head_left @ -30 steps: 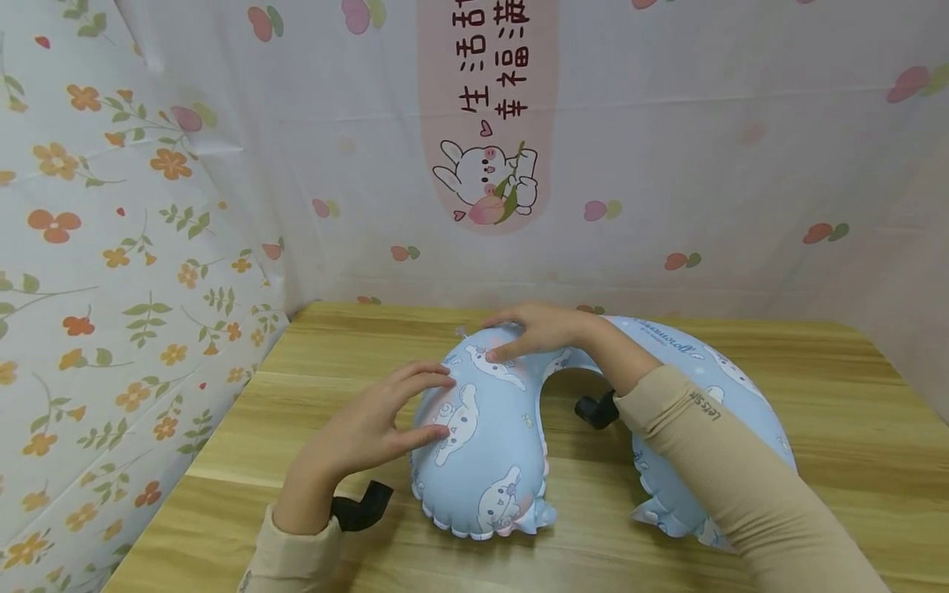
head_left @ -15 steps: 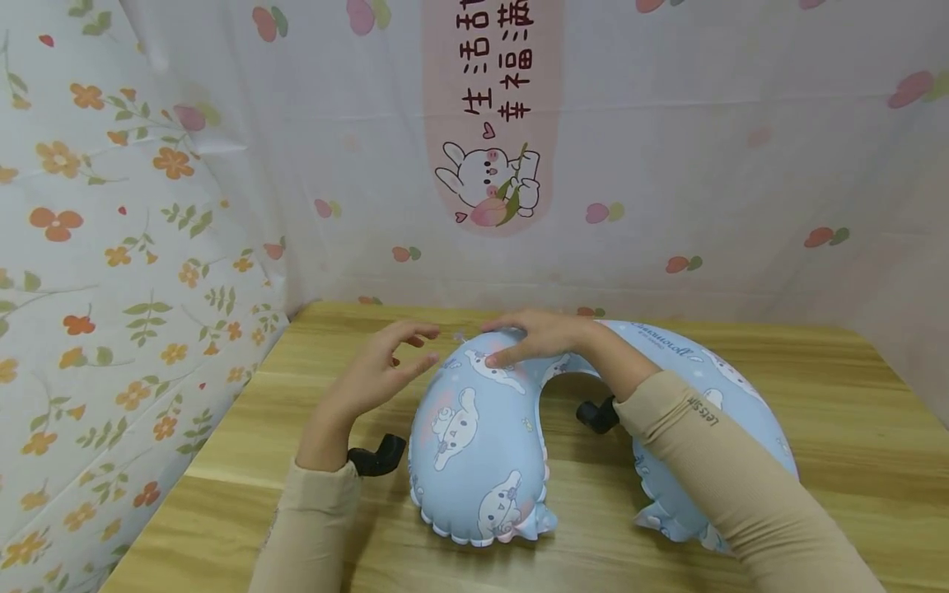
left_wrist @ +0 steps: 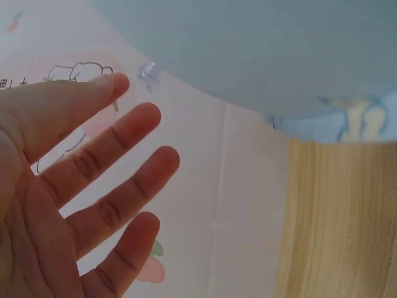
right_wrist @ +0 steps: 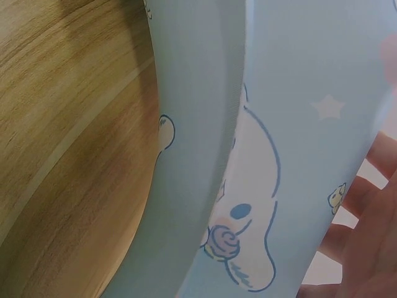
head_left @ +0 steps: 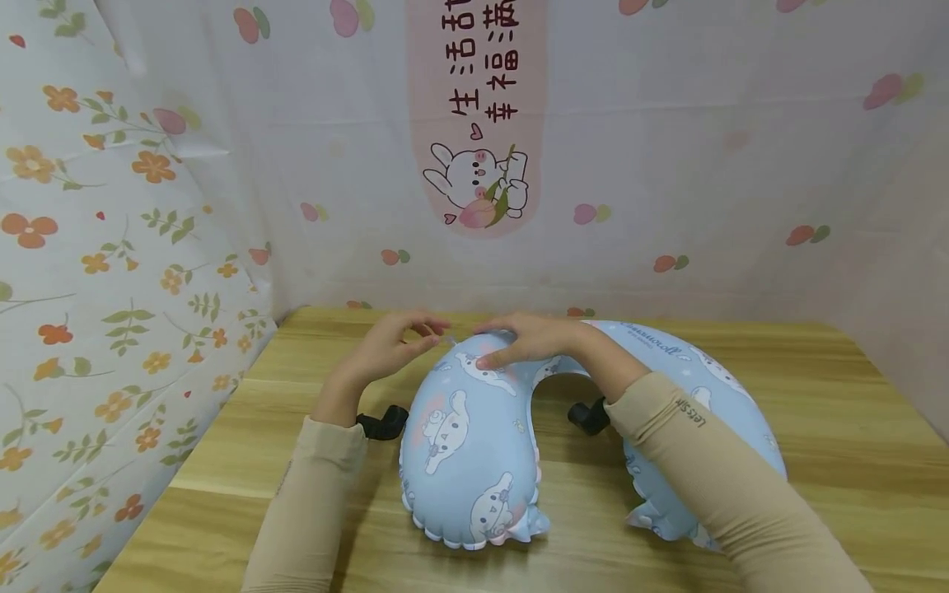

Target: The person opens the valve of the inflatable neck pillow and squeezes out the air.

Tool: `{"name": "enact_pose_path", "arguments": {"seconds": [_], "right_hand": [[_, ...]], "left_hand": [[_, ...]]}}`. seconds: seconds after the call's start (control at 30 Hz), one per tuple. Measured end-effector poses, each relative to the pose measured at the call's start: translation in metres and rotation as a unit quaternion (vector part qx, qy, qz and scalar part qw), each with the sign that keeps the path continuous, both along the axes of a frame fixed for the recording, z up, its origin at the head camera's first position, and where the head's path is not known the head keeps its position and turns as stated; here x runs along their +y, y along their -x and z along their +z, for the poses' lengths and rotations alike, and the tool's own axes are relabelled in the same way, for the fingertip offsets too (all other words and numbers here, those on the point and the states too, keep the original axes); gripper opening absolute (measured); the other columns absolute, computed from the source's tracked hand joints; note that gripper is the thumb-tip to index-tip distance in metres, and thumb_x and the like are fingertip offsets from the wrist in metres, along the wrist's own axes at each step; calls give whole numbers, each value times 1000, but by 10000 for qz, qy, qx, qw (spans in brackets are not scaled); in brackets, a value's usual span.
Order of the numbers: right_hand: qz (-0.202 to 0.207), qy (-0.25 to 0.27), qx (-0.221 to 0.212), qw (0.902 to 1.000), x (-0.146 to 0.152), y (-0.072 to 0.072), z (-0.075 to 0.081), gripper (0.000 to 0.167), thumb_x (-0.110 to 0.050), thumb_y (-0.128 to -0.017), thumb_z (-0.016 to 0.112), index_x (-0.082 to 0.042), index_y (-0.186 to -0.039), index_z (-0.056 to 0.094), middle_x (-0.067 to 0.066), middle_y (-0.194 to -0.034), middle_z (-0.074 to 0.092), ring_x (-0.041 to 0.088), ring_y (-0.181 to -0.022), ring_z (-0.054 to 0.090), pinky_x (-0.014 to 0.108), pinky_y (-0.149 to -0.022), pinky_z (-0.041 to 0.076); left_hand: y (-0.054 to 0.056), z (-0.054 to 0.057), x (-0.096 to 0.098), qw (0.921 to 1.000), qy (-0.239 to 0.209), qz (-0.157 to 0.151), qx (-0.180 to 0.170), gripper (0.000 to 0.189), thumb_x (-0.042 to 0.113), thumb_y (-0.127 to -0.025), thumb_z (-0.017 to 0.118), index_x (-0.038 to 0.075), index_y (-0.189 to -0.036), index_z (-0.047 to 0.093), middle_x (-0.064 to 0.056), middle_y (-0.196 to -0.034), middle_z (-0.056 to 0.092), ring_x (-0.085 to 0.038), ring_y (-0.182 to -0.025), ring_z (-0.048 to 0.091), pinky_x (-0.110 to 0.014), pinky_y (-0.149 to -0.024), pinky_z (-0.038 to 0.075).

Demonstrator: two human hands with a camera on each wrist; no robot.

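A light blue inflated neck pillow [head_left: 474, 445] with white cartoon puppies lies on the table, its two ends toward me. My right hand [head_left: 535, 336] holds its far left curve, thumb on top and fingers over the far edge. In the right wrist view those fingers [right_wrist: 360, 195] show along the pillow's side. At the pillow's upper left edge is my left hand [head_left: 393, 346], fingers loosely extended and spread. A small clear valve [left_wrist: 149, 76] sticks out from the pillow close to these fingertips; a narrow gap shows between them in the left wrist view.
The wood-grain table [head_left: 853, 461] ends at a white printed curtain [head_left: 630, 148] behind. A floral cloth [head_left: 111, 329] hangs along the left side. Black wrist-camera mounts [head_left: 385, 422] jut out from both wrists.
My left hand has left the pillow's left side and moved up and away from me to the valve at the edge. The right hand has kept its hold on the pillow.
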State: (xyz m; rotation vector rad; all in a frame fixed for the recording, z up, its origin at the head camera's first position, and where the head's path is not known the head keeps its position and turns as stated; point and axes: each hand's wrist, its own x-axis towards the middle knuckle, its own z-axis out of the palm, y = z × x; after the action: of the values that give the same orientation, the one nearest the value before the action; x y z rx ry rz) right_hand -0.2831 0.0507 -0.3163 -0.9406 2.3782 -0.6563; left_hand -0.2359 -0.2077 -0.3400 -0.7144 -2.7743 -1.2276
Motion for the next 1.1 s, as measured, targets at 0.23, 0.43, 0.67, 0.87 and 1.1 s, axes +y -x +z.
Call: {"name": "enact_pose_path", "arguments": {"seconds": [0.23, 0.43, 0.67, 0.87, 1.1], "right_hand": [[48, 29, 58, 10000, -1, 1, 0, 72, -51, -90, 67, -19, -151, 44, 10, -157, 41, 34, -147, 35, 59, -117, 29], [33, 46, 45, 10000, 0, -1, 0, 73, -50, -90, 67, -18, -151, 44, 9, -156, 42, 33, -146, 36, 58, -117, 30], [23, 3, -83, 10000, -1, -4, 0, 73, -52, -90, 67, -19, -151, 43, 8, -157, 41, 32, -146, 36, 58, -117, 31], [12, -25, -35, 10000, -2, -5, -3, 73, -54, -89, 67, -22, -151, 44, 6, -155, 43, 30, -145, 37, 58, -117, 31], [6, 43, -80, 10000, -1, -6, -4, 74, -54, -88, 68, -22, -150, 44, 5, -155, 43, 29, -145, 37, 56, -117, 30]], "left_hand": [[2, -1, -1, 9999, 74, -61, -68, 31, 9, -99, 58, 9, -129, 66, -11, -116, 70, -29, -106, 63, -47, -91, 52], [6, -9, -4, 9983, -273, -507, -83, 32, 2, -99, 55, 5, -129, 66, -16, -114, 71, -32, -110, 64, -51, -98, 51], [0, -15, -4, 9980, -301, -477, -276, 31, 10, -100, 58, 9, -129, 66, -8, -110, 74, -26, -106, 64, -45, -91, 51], [0, -11, -6, 9978, -179, -601, -230, 29, 7, -100, 57, 5, -127, 67, -11, -106, 75, -27, -105, 66, -44, -91, 52], [10, -3, -3, 9950, -24, -957, -290, 20, 2, -97, 60, 0, -115, 69, -13, -101, 75, -33, -100, 69, -44, -90, 54]]}}
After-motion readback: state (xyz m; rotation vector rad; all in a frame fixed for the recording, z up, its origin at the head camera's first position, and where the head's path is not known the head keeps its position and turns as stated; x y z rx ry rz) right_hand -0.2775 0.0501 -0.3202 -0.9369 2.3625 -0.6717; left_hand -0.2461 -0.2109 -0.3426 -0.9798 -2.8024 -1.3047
